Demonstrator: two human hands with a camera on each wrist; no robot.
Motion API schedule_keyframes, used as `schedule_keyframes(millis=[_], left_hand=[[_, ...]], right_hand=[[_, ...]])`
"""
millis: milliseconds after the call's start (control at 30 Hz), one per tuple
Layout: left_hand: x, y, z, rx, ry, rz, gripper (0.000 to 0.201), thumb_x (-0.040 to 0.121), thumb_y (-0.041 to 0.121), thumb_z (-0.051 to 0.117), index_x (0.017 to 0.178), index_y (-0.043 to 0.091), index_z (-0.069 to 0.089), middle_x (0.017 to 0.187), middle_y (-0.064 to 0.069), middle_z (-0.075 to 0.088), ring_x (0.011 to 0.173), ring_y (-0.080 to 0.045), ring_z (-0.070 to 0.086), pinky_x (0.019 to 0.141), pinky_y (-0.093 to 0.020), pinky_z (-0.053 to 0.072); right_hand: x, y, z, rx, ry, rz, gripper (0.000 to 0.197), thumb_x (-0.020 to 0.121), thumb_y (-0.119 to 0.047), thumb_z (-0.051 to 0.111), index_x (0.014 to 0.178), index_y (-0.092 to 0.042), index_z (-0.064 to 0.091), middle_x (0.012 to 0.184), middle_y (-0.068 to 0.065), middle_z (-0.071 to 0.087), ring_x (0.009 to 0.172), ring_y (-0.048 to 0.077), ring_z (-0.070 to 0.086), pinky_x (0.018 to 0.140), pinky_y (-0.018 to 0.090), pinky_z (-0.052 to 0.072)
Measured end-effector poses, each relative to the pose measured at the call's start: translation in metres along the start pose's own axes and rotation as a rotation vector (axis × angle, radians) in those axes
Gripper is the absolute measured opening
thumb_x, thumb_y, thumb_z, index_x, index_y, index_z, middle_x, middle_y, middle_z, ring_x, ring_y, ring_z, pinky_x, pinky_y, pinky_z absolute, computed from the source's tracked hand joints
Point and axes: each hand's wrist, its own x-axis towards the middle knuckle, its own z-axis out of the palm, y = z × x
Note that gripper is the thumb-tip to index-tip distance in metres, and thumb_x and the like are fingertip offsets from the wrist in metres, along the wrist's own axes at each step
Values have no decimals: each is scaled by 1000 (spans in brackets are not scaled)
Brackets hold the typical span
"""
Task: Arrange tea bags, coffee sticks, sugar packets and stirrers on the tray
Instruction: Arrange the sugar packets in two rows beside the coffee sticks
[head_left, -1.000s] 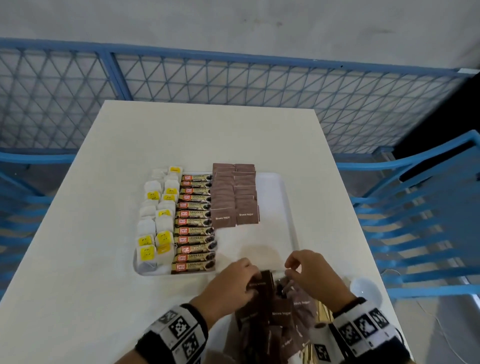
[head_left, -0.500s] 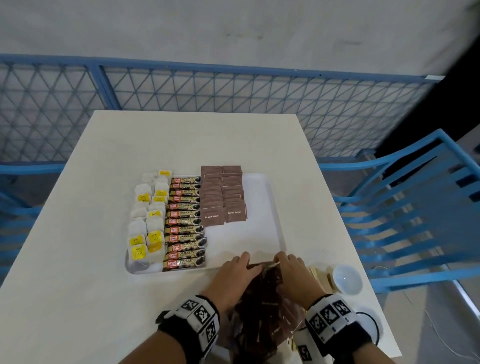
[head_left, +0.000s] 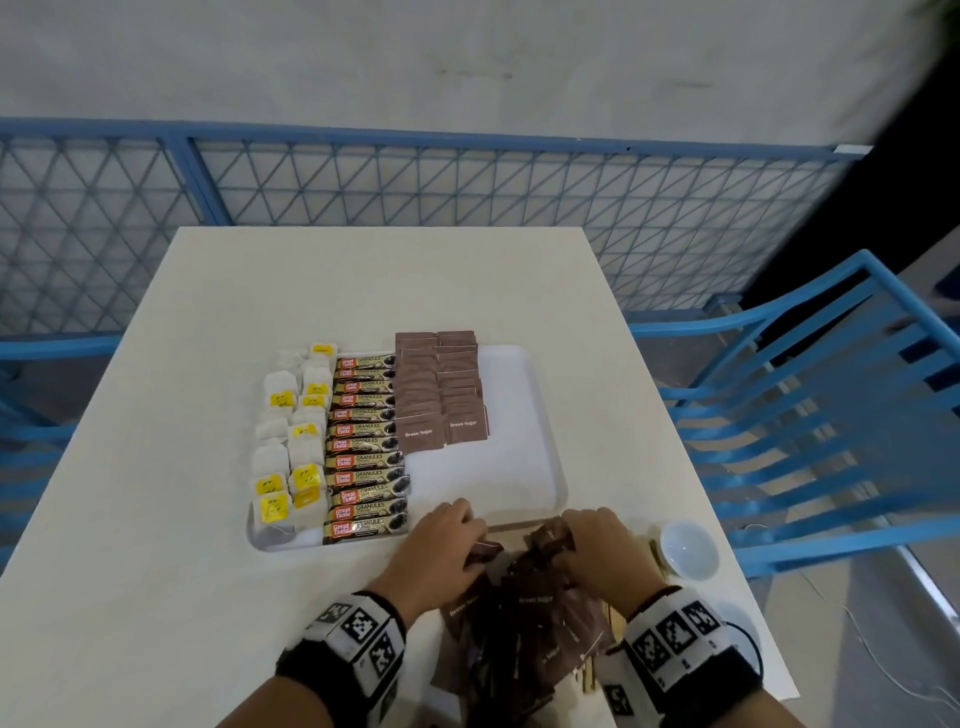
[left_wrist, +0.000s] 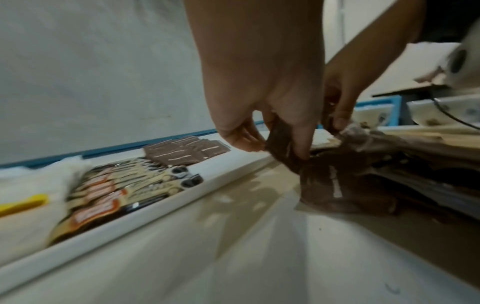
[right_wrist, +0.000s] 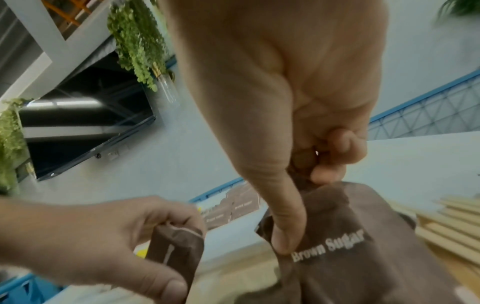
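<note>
A white tray (head_left: 540, 467) holds tea bags (head_left: 291, 441) on its left, coffee sticks (head_left: 366, 447) in a middle column and two columns of brown sugar packets (head_left: 441, 395). Just in front of the tray's near rim lies a clear bag of brown sugar packets (head_left: 524, 629). My left hand (head_left: 467, 535) pinches one brown sugar packet (left_wrist: 283, 144) between thumb and fingers beside the bag. My right hand (head_left: 566, 540) grips the top of the bag (right_wrist: 350, 246), thumb pressed on it. Wooden stirrers (right_wrist: 454, 222) lie under the bag's right side.
A small white bowl (head_left: 688, 551) stands right of my right hand near the table's edge. A blue slatted chair (head_left: 831, 415) is at the right and a blue mesh fence (head_left: 467, 182) runs behind the table. The tray's right third is bare.
Both hands have stayed over the bag at the tray's near rim. My left hand now holds a single packet a little apart from the bag. The head view has shifted.
</note>
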Motion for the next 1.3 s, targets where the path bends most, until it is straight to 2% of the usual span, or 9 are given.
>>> schedule_keyframes(millis=[167, 267, 433, 567, 667, 767, 933, 1133, 1300], left_hand=[[-14, -7, -16, -464, 59, -93, 8, 82, 18, 61, 81, 18, 53, 77, 3, 62, 68, -10, 57, 62, -19, 43], [-18, -6, -18, -631, 46, -112, 22, 83, 7, 56, 76, 25, 45, 84, 6, 72, 71, -4, 65, 62, -13, 46], [-19, 4, -7, -616, -89, -91, 17, 90, 13, 51, 99, 28, 47, 94, 1, 65, 87, -23, 64, 77, -32, 52], [-20, 7, 4, -332, -210, -94, 55, 85, 42, 62, 133, 26, 39, 130, 4, 40, 107, -9, 50, 92, -23, 43], [-21, 4, 10, -288, -263, -161, 81, 74, 45, 73, 141, 23, 32, 132, 1, 29, 111, -11, 47, 91, -21, 40], [-23, 1, 14, -277, -243, -200, 79, 74, 33, 76, 140, 25, 34, 134, 1, 36, 118, -14, 46, 94, -23, 40], [-25, -7, 14, -348, -172, -278, 56, 67, 26, 81, 116, 20, 55, 113, 2, 62, 102, -13, 59, 86, -27, 49], [-31, -12, 8, -449, -109, -246, 19, 75, 23, 75, 90, 22, 63, 73, 11, 63, 67, 1, 57, 59, -9, 41], [-40, -21, 1, -654, -64, -320, 15, 80, 16, 71, 88, 27, 65, 88, 8, 71, 81, -4, 66, 75, -17, 51]], right_hand=[[-21, 15, -26, 349, 111, 53, 14, 85, -24, 64, 97, -23, 58, 88, -6, 59, 82, 11, 54, 66, 14, 39], [-38, 22, -36, 587, 100, 84, 15, 87, -21, 62, 93, -32, 54, 91, -12, 61, 86, 4, 57, 66, 13, 45], [-66, 24, -28, 1380, -39, 301, 22, 97, -1, 37, 103, -7, 57, 91, 10, 66, 83, 22, 62, 66, 29, 51], [-76, 24, -17, 1764, -177, 489, 22, 97, -12, 33, 95, -2, 52, 66, 15, 57, 56, 22, 56, 51, 32, 48], [-75, 28, -6, 1656, -211, 612, 34, 89, -44, 52, 87, -10, 56, 62, 4, 54, 52, 14, 50, 50, 26, 40], [-70, 33, 8, 1189, -164, 503, 44, 70, -44, 72, 93, -11, 55, 74, 1, 52, 56, 9, 44, 50, 20, 35], [-59, 25, 30, 417, -70, 281, 45, 74, -41, 73, 107, -22, 49, 104, -6, 51, 90, 8, 51, 79, 18, 43], [-53, 17, 42, 342, -56, 237, 47, 74, -35, 70, 115, -19, 52, 112, 0, 51, 98, 16, 54, 85, 24, 45], [-50, 17, 38, 410, -22, 155, 31, 78, -28, 67, 107, -17, 63, 95, -3, 43, 81, 10, 46, 65, 10, 39]])
